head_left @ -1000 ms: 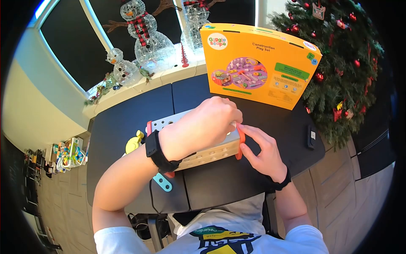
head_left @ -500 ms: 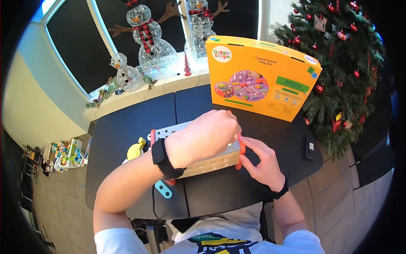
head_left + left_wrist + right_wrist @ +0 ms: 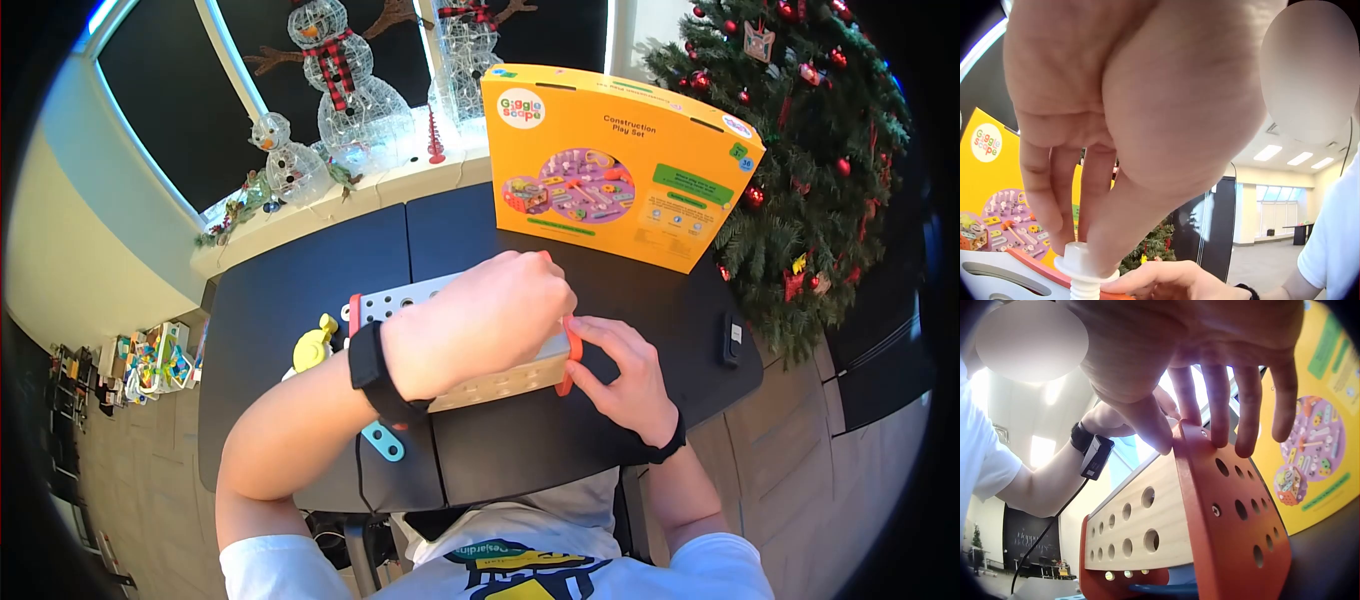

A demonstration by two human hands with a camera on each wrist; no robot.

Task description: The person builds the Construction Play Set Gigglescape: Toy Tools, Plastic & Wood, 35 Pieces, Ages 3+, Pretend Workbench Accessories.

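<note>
On the dark table stands a wooden toy workbench [image 3: 1105, 540] with rows of round holes, a grey top and red end panels [image 3: 1238, 487]. My left hand [image 3: 485, 315] reaches across its right end. In the left wrist view, thumb and fingertips pinch the head of a white plastic toy screw [image 3: 1079, 269], whose thread points down. From the head camera this screw is hidden behind the hand. My right hand [image 3: 632, 385] steadies the right red panel, thumb at the front corner and fingers along the outer side.
A yellow toy piece [image 3: 313, 347] lies left of the workbench, and a light-blue holed strip [image 3: 383, 441] lies in front. Behind stands a yellow play-set box [image 3: 620, 165]. A small black device [image 3: 732, 345] rests near the table's right edge, beside a decorated tree [image 3: 800, 190].
Both hands stay at the workbench's right end. The left hand shifts slightly over the white screw; the right keeps its hold on the red panel. The head view tilts a little.
</note>
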